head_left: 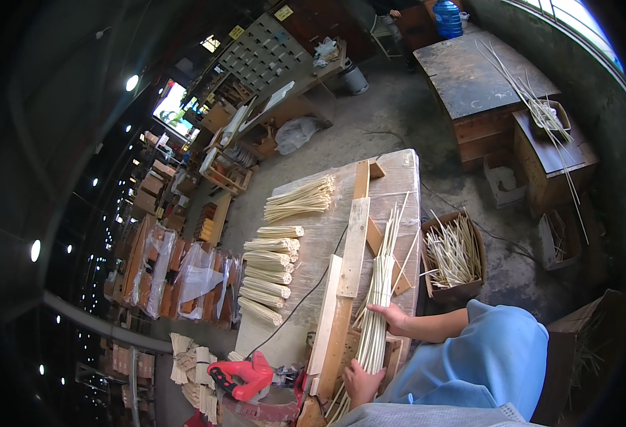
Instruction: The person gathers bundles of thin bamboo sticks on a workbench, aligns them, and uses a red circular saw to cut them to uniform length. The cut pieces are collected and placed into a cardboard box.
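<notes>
Both my hands are on a long bundle of pale, thin reed-like sticks (378,285), which lies along a wooden fence (356,242) on the worktable. My right hand (393,317) is closed around the bundle's side about midway along. Nearer to me, my left hand (361,382) is closed on the lower part of the same bundle. A few stick tips fan out at the far end. Just left of the bundle's near end stands a red-handled power saw (242,374), its blade not clearly seen.
Several short cut bundles (269,274) lie in a column on the table's left, with a longer bundle (300,198) beyond. A carton of offcuts (455,252) stands right of the table. A black cord (313,288) crosses the tabletop. More bundles (195,370) sit left of the saw.
</notes>
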Available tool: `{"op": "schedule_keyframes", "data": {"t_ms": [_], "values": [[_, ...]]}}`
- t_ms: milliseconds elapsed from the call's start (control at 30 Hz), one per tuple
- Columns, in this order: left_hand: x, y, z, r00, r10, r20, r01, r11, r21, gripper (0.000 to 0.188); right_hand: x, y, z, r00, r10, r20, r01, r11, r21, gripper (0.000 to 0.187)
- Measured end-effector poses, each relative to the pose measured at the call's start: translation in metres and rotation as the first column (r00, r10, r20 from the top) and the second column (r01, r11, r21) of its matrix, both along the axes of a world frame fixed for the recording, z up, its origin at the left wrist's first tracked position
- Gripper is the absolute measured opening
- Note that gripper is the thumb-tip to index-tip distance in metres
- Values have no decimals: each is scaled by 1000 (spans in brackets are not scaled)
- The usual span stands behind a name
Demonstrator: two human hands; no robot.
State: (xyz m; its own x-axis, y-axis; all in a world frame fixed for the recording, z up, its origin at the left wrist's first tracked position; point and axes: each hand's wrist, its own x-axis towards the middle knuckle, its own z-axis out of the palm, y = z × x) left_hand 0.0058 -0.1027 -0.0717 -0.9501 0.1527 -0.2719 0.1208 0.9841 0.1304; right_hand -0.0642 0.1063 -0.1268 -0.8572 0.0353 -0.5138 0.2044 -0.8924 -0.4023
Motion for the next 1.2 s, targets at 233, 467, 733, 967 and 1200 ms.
{"op": "schedule_keyframes", "data": {"t_ms": [233, 467, 733, 967, 1200], "values": [[-2, 1, 0, 1000, -17, -21, 16, 999, -49, 91, 1, 0, 9, 999, 30, 29, -27, 994, -104, 39], [15, -1, 1, 923, -137, -360, 130, 991, -43, 91, -1, 0, 38, 993, -52, -102, 47, 998, -50, 35], [5, 23, 59, 984, 161, -73, -153, 983, 101, 84, 16, -2, 53, 935, 135, -328, -127, 991, 44, 54], [-8, 40, 78, 980, 124, -158, -90, 974, 210, 78, 23, -30, 85, 908, 136, -396, -211, 966, -151, 47], [-21, 44, 106, 993, 35, 111, -80, 897, 434, 63, 14, -24, 96, 940, 9, -341, 9, 999, 51, 40]]}}
